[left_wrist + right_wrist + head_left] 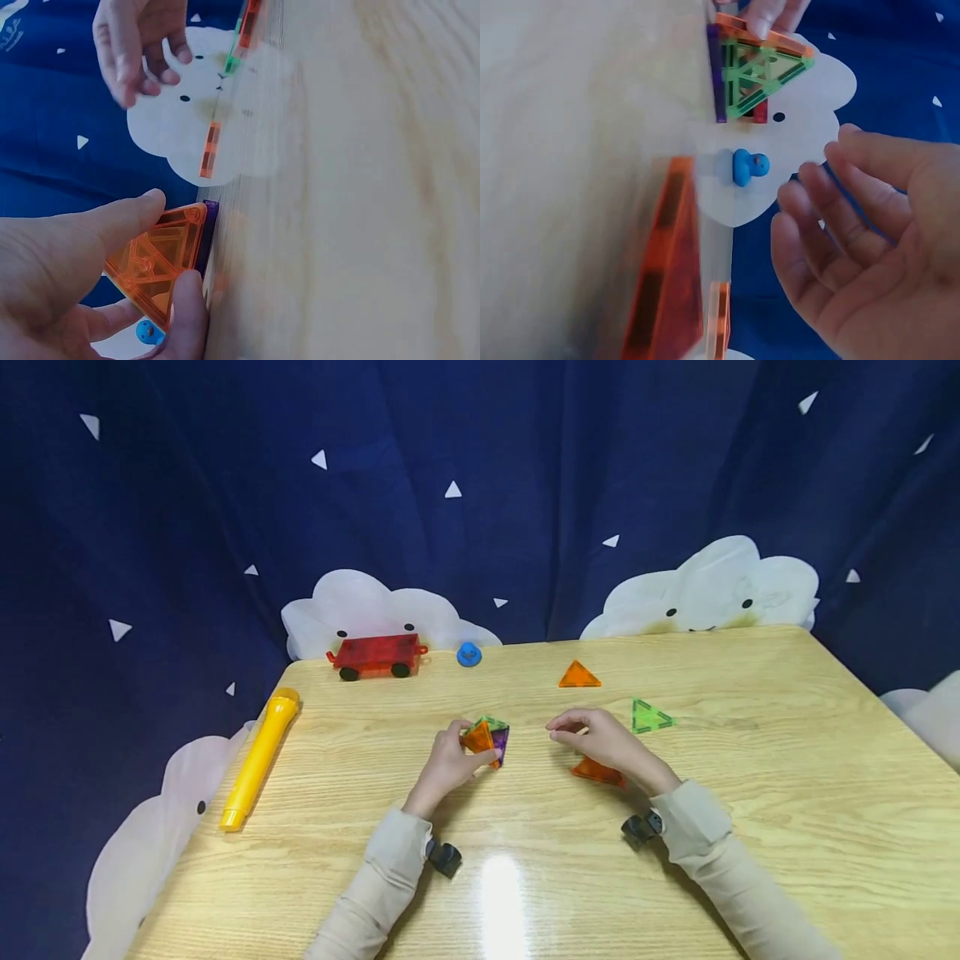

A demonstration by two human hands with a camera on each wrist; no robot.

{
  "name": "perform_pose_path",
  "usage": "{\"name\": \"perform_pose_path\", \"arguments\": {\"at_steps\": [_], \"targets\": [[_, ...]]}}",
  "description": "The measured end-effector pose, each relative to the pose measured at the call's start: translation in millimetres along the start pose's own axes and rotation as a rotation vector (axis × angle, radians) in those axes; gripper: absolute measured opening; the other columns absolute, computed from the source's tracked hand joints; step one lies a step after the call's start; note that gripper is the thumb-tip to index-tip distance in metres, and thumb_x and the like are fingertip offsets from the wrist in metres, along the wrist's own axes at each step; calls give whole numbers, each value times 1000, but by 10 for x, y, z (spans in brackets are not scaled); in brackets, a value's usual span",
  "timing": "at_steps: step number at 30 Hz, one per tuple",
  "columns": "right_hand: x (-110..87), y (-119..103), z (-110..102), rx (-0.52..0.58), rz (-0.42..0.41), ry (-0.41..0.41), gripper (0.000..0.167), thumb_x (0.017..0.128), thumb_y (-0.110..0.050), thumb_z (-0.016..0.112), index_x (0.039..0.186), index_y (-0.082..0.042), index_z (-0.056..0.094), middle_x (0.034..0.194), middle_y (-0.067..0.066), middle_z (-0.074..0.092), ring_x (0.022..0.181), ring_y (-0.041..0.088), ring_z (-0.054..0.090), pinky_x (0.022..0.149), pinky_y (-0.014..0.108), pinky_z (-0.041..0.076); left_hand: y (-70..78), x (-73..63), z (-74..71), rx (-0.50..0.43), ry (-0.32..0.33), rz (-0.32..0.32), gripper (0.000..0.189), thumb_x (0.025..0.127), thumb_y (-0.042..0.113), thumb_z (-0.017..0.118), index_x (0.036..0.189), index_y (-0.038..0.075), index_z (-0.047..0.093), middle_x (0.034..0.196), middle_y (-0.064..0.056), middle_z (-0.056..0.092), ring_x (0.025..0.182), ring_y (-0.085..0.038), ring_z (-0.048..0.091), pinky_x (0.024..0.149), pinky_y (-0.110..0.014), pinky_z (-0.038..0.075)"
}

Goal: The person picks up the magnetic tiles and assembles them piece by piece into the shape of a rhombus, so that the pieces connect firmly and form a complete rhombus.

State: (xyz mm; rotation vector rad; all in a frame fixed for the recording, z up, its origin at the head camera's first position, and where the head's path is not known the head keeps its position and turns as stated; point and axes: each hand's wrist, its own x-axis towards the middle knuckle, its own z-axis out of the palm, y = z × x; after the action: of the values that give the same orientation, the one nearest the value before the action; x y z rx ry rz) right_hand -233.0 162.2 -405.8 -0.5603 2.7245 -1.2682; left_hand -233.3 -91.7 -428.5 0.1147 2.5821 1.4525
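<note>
My left hand (pixel 447 762) grips a small build of see-through tiles low over the table. Its fingers and thumb hold an orange triangle tile (pixel 161 259), which leans up from a purple tile (pixel 717 75) lying flat at the bottom. A green triangle tile (pixel 761 75) forms another sloping side, meeting the orange one along an edge. To the right, my right hand (pixel 603 742) hovers with loosely bent fingers and nothing between them. Below it is a darker orange tile (pixel 597 771), partly covered by the hand.
Beyond the right hand lie another orange triangle tile (pixel 579 675) and a green triangle tile (pixel 651 717). A red wheeled cart (pixel 378 654) and a blue duck toy (pixel 468 654) stand at the back edge. Along the left edge lies a yellow stick-shaped toy (pixel 261 760).
</note>
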Motion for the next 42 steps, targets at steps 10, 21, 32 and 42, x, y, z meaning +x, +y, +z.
{"name": "perform_pose_path", "arguments": {"at_steps": [10,21,32,42], "targets": [[-457,242,-160,-109,-47,-110,81,86,-37,69,147,-3,29,151,23,27,138,49,16,105,64,18,-21,19,-8,-5,-2,-3,70,83,29,74,137,2,39,112,-21,43,62,-21,58,55,-27,52],[-791,213,-257,-155,4,-240,86,84,-47,67,148,-4,28,150,30,24,134,52,22,101,66,23,-32,18,3,4,-5,2,71,83,31,74,138,3,38,115,-22,43,60,-21,59,54,-27,52],[-855,204,-231,-161,-1,-294,79,86,-47,65,145,-3,35,145,36,26,132,54,25,100,67,24,-12,8,-9,18,-1,3,71,83,30,74,138,2,38,114,-21,43,64,-20,57,56,-28,51],[-931,84,-158,-156,27,-330,79,83,-48,67,144,-6,39,148,28,29,136,52,16,102,69,13,-1,-5,-10,61,6,11,73,83,32,74,139,3,38,113,-21,43,66,-20,55,56,-27,47]]}}
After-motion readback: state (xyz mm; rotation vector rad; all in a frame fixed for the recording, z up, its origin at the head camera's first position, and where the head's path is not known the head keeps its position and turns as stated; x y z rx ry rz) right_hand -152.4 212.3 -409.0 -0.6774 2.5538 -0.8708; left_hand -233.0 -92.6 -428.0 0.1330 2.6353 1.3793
